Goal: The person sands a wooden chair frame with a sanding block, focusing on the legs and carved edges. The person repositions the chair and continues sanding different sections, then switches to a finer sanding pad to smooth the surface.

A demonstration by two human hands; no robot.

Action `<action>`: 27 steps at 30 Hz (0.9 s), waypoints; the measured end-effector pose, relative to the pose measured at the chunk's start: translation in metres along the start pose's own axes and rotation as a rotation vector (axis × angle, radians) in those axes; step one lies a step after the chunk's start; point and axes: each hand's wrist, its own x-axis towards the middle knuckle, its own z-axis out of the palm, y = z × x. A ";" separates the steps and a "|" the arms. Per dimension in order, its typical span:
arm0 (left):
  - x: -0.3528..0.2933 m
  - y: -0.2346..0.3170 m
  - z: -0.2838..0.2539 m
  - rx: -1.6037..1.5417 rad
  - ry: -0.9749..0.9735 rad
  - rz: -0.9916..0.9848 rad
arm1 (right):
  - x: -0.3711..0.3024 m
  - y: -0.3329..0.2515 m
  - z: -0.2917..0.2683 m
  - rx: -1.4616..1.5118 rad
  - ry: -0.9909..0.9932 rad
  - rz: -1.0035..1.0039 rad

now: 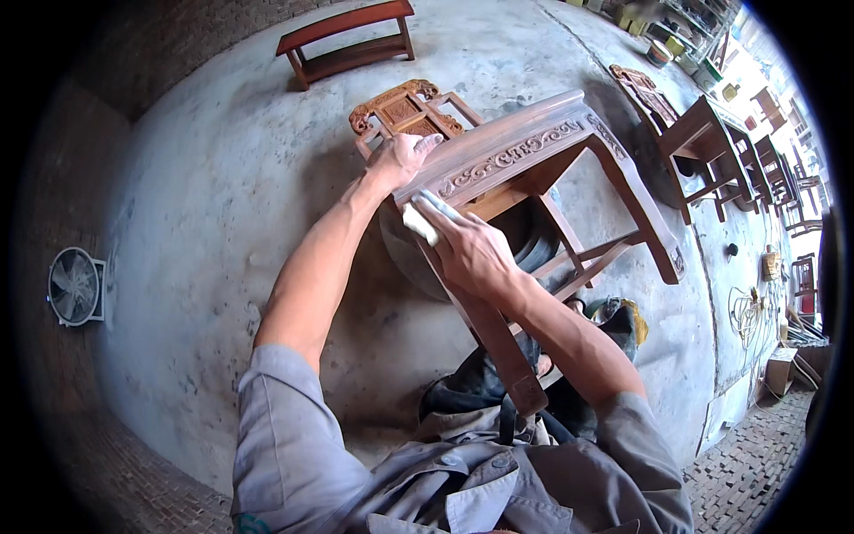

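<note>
The carved wooden chair [498,147] lies tipped back before us, legs pointing our way, with both our hands at the left corner of its seat. Its openwork back [405,116] is just beyond our left hand [400,163], which rests on the seat's edge, thumb laid out toward the right; the fingers are mostly hidden, so we cannot tell how tightly they close. Our right hand [471,254], just below, is nearly closed, its straightened fingers laid together over a pale pad [418,224] that we hold at the corner where the near leg [489,334] begins. Part of a dark round thing [529,231] shows beneath the chair, above the grey floor [205,222].
</note>
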 end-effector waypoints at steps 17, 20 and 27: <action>-0.001 -0.009 0.005 -0.013 0.089 0.083 | 0.044 0.195 -0.099 -0.290 0.191 0.484; -0.004 -0.014 0.004 -0.055 0.121 0.122 | 0.047 0.178 -0.078 -0.501 0.031 0.442; 0.000 0.005 0.004 -0.016 0.056 0.062 | 0.081 0.224 -0.102 -0.535 0.271 0.542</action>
